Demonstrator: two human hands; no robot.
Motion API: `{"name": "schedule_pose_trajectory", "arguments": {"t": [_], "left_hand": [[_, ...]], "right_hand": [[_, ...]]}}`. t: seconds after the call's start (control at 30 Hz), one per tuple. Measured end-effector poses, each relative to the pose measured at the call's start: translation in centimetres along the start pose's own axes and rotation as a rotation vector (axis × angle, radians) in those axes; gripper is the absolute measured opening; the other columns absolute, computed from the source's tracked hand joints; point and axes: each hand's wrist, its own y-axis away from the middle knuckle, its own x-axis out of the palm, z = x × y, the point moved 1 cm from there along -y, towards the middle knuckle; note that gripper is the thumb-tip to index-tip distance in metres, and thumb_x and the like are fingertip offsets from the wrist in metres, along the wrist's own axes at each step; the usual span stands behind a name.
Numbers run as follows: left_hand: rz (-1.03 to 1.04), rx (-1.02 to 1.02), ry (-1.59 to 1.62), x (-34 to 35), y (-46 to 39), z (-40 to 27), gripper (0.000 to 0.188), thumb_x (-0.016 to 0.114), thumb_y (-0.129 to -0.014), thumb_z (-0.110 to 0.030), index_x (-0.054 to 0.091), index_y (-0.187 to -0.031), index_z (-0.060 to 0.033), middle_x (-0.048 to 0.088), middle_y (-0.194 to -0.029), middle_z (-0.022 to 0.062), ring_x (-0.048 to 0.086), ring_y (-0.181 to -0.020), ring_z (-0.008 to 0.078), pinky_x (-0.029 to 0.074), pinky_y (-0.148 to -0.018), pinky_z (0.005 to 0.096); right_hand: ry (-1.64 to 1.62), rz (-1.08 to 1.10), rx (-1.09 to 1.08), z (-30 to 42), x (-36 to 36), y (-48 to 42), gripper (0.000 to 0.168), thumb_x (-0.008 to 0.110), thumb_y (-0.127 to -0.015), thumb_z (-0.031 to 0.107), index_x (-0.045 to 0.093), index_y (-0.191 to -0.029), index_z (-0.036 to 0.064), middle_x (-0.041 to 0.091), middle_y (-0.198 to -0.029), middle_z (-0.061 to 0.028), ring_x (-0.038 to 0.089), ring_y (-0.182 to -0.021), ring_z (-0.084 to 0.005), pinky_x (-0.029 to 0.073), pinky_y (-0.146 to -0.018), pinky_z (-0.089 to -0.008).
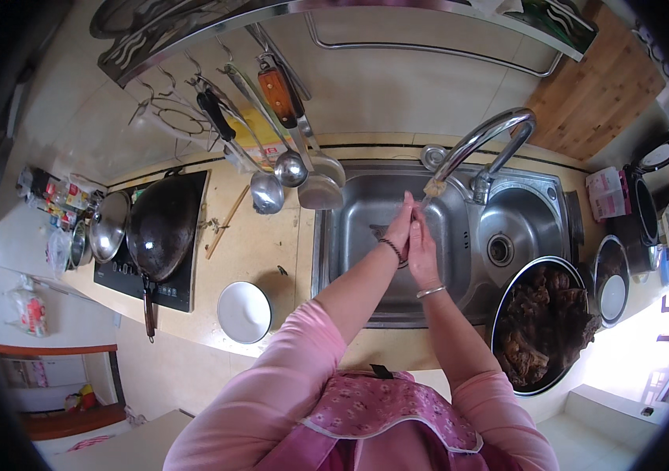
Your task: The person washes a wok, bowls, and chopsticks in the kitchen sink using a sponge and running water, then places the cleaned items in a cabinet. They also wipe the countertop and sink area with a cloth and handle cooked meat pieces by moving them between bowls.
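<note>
My left hand (401, 227) and my right hand (421, 247) are pressed palm to palm over the larger basin of a stainless steel sink (358, 194). Just above the fingertips is the outlet of a chrome gooseneck faucet (482, 135), where a thin stream of water seems to run beside the fingers. A dark beaded bracelet circles my left wrist and a silver-coloured bangle my right. No object shows between the hands, though the palms are hidden. Right of my right forearm, a large metal bowl (494, 318) holds dark brown chunks, perhaps meat.
A white bowl (244, 312) sits on the counter left of my left arm. Farther left, a black wok (161, 229) stands on an induction cooktop (184, 294). Ladles (291, 169) and spatulas hang from a rack above. A wooden cutting board (593, 94) leans at the back right.
</note>
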Motion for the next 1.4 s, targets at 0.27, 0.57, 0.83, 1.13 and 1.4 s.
{"name": "schedule_pose_trajectory", "arguments": {"t": [0.27, 0.57, 0.83, 1.13, 1.4], "left_hand": [[0.151, 0.077, -0.074, 1.4, 2.2, 0.9, 0.046, 0.053, -0.086, -0.044, 0.050, -0.113, -0.0071, 0.055, -0.109, 0.0051, 0.053, -0.100, 0.0192, 0.044, -0.088, 0.0350], [-0.521, 0.379, -0.865, -0.8, 5.5, -3.2, 0.050, 0.052, -0.087, -0.046, 0.061, -0.094, 0.0029, 0.063, -0.082, 0.0093, 0.061, -0.081, 0.0177, 0.049, -0.071, 0.0331], [-0.364, 0.617, -1.307, -1.8, 4.4, -1.7, 0.022, 0.054, -0.078, -0.016, 0.058, -0.098, -0.0065, 0.063, -0.089, 0.0165, 0.060, -0.085, 0.0338, 0.048, -0.074, 0.0396], [-0.191, 1.048, -1.769, -4.6, 21.8, -4.6, 0.023, 0.065, -0.070, -0.004, 0.060, -0.092, -0.0048, 0.055, -0.102, 0.0110, 0.054, -0.094, 0.0291, 0.047, -0.079, 0.0353], [-0.839, 1.055, -1.722, -12.6, 34.7, -8.9, 0.032, 0.063, -0.068, 0.003, 0.060, -0.098, -0.0045, 0.052, -0.110, 0.0156, 0.051, -0.101, 0.0321, 0.042, -0.086, 0.0387]], "right_hand": [[0.383, -0.014, -0.138, -3.1, -0.4, -3.3, 0.030, 0.037, -0.092, 0.028, 0.052, -0.114, 0.013, 0.051, -0.119, -0.0120, 0.046, -0.111, -0.0322, 0.036, -0.093, -0.0376], [0.126, 0.279, 0.265, -2.5, -0.8, -4.3, 0.029, 0.050, -0.089, 0.029, 0.059, -0.094, 0.002, 0.057, -0.066, -0.0096, 0.055, -0.053, -0.0140, 0.045, -0.050, -0.0266], [0.429, 0.005, -0.228, -8.9, -1.7, -12.2, 0.022, 0.055, -0.086, 0.025, 0.053, -0.088, 0.002, 0.054, -0.062, -0.0098, 0.057, -0.051, -0.0220, 0.046, -0.048, -0.0324], [0.646, 0.083, -0.004, -6.9, 2.3, -6.2, 0.019, 0.059, -0.082, 0.021, 0.056, -0.089, 0.003, 0.062, -0.074, -0.0130, 0.060, -0.055, -0.0257, 0.048, -0.049, -0.0336], [-0.651, 0.158, 0.625, -5.1, 17.2, 0.0, 0.023, 0.063, -0.083, 0.023, 0.055, -0.083, 0.002, 0.057, -0.068, -0.0060, 0.053, -0.050, -0.0126, 0.043, -0.042, -0.0245]]}}
